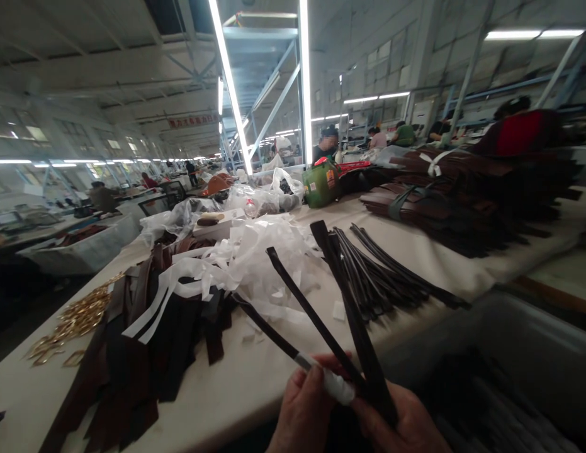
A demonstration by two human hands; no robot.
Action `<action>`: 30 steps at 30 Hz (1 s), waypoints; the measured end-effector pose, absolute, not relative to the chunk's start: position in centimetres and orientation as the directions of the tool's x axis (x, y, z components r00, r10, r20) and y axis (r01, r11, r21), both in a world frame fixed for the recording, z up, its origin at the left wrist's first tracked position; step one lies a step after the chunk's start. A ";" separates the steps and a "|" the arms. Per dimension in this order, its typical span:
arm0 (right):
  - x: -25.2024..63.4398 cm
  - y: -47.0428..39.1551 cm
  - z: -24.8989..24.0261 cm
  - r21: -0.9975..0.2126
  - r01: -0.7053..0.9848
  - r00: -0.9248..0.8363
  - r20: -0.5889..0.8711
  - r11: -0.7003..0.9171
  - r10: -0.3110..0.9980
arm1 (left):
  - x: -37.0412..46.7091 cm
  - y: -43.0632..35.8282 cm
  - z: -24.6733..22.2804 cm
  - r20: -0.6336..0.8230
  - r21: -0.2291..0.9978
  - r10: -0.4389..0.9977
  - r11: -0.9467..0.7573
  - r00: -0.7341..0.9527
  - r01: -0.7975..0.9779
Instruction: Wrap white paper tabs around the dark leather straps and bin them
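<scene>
My left hand (302, 409) pinches a dark strap (269, 328) with its thumb. White film-like wrapping (338, 386) lies around that strap and bunches up between my hands. My right hand (408, 418) is closed on the lower ends of dark leather straps: a wide flat one (352, 308) and a narrower, rounded one with a flat tip (311, 308). Both slant up and to the left above the table. The fingers of both hands are partly hidden behind the straps. Just beyond lies a bundle of finished-looking dark rounded straps (368, 277).
Loose white strips (255, 251) heap in the middle of the table (217, 399). Brown and black leather strips (146, 346) and gold-coloured metal rings (80, 318) lie left. Tied leather bundles (429, 207) and a green container (321, 184) stand behind. A grey bin (533, 333) is at right.
</scene>
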State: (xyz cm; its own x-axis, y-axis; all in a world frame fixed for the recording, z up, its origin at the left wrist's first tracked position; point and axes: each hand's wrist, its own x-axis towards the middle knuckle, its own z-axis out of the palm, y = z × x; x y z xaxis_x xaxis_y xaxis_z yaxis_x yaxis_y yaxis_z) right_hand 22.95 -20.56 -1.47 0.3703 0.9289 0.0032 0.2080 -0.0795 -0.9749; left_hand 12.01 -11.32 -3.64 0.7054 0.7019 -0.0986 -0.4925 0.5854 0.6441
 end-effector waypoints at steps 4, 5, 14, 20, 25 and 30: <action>24.8 -22.9 -1.5 -0.936 0.340 0.427 0.064 -0.094 0.902 | 11.8 -11.1 -2.7 -0.126 0.737 0.608 0.586 0.784 -0.337; 25.4 -23.8 -1.4 -0.922 0.371 0.453 0.078 -0.109 0.888 | 11.8 -10.9 -2.5 -0.131 0.770 0.584 0.569 0.801 -0.289; 33.6 -37.4 -3.3 -0.774 0.334 0.938 0.218 -0.537 0.270 | 11.1 -4.4 -3.6 0.002 0.944 0.634 -0.256 0.773 0.208; 35.9 -46.2 -8.4 -0.646 0.199 0.979 0.155 -0.736 0.129 | 10.8 1.6 -3.5 0.253 0.461 0.567 -0.783 0.784 0.418; 37.3 -47.0 -11.9 -0.583 0.188 0.980 0.065 -0.790 0.185 | 11.3 4.3 -4.5 0.231 0.241 0.539 -0.838 0.810 0.489; 41.5 -45.0 -12.9 -0.533 0.221 0.972 0.051 -0.817 0.230 | 12.1 4.0 -4.4 0.132 0.298 0.585 -0.794 0.801 0.530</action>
